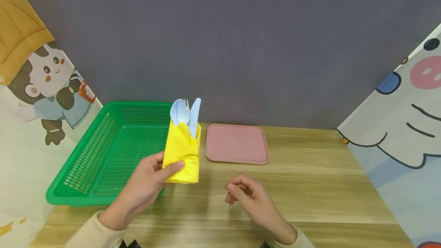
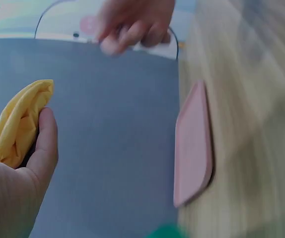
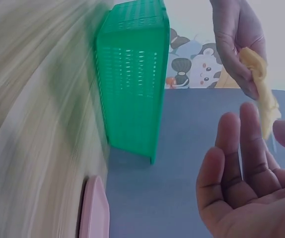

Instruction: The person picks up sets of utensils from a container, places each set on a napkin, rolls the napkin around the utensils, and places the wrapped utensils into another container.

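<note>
A folded yellow napkin (image 1: 182, 156) forms a pouch around light-blue plastic cutlery. Out of its top stick a spoon (image 1: 175, 111), a fork (image 1: 184, 115) and a knife (image 1: 195, 116). My left hand (image 1: 146, 181) grips the pouch near its lower end, thumb across the front, holding it upright above the table. In the left wrist view the napkin (image 2: 21, 124) sits between thumb and fingers. My right hand (image 1: 253, 202) hovers to the right of the pouch, apart from it, fingers loosely bent with nothing in them. The right wrist view shows its fingers (image 3: 227, 134) relaxed.
A green plastic basket (image 1: 86, 144) with slotted walls stands on the left of the wooden table (image 1: 310, 186). Behind my hands, near the grey back panel (image 1: 241, 49), lies a pink rectangular tray (image 1: 237, 144). Cartoon-printed panels border both sides.
</note>
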Demonstrator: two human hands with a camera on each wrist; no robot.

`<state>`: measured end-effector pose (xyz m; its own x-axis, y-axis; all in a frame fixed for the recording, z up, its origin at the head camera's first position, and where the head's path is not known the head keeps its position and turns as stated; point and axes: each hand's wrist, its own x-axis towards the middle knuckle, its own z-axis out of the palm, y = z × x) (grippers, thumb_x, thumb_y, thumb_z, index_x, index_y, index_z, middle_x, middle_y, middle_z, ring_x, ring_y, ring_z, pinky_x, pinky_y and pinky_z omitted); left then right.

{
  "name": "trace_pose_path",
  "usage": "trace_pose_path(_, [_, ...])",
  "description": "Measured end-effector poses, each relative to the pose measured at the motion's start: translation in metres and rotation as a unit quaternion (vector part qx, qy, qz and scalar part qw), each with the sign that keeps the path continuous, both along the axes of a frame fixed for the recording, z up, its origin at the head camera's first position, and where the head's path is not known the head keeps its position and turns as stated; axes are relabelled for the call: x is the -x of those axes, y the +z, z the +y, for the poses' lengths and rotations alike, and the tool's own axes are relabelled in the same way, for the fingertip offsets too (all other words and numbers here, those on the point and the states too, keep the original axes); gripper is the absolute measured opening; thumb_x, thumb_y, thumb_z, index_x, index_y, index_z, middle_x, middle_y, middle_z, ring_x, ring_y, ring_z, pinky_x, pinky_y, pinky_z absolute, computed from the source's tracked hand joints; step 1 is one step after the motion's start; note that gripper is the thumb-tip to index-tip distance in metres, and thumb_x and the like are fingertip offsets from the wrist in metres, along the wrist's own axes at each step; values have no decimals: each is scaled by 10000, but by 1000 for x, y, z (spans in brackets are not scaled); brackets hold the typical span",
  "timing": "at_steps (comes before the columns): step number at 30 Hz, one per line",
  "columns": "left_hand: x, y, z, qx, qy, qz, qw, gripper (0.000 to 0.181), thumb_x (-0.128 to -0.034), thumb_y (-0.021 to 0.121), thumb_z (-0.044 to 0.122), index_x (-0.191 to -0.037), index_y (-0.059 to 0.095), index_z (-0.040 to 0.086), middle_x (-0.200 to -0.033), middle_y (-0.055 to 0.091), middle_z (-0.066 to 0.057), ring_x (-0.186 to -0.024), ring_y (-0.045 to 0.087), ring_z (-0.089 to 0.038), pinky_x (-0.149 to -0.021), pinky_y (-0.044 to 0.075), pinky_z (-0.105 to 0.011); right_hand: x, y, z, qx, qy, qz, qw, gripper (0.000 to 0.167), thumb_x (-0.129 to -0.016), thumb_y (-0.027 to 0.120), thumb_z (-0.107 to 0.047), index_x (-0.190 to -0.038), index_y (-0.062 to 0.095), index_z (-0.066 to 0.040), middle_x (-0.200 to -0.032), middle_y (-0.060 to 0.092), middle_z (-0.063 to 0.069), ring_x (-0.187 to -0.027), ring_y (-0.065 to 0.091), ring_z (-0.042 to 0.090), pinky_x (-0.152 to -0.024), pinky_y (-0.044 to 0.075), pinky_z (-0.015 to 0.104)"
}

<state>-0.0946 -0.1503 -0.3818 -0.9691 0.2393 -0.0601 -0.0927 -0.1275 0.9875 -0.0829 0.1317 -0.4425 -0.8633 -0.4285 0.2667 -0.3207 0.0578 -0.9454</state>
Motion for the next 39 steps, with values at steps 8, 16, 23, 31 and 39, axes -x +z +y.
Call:
trace_pose_path(8, [49,12,-61,845,71,-337,9958,592,-1021,608,227,-1406,364,-151,-1252,575,-201,-1057,654,-194,-932,536,-388,0,-4,10,-238,-125,-99,9996,122,-1036,550,-99,-1027,663,-55,-802,695,71,-739,681,228,-696,591,358])
trace_pose_path(16, [95,-11,-98,1430,-319,-1002,9841,558,-1059,521,205,-1415,302,-165,-1309,460,-241,-1062,626,-188,-958,521,-376,1,-6,15,-335,-112,-120,9993,126,-1037,548,-104,-1010,664,-62,-798,691,64,-731,679,233,-684,591,355])
trace_pose_path(23, [110,-31,-105,1829,-672,-1662,9666,485,-1057,472,94,-1390,260,-188,-1237,472,-236,-1041,612,-245,-974,509,-456,3,-5,19,-430,-91,-136,9989,138,-1042,543,-112,-1006,669,-69,-803,692,62,-731,674,270,-684,589,355])
trace_pose_path(31, [128,-37,-98,2335,-706,-1874,9515,515,-1014,476,33,-1367,165,-178,-1194,417,-288,-1005,596,-319,-929,534,-499,7,-7,22,-565,-142,-117,9982,141,-1042,547,-126,-986,673,-94,-792,692,37,-719,667,218,-667,585,385])
trace_pose_path(39, [133,-55,-102,2417,-636,-2183,9433,473,-994,466,-9,-1328,165,-154,-1154,402,-296,-962,582,-322,-905,549,-489,10,-11,23,-654,-191,-126,9976,141,-1043,549,-148,-978,670,-115,-789,689,10,-720,666,205,-669,584,370])
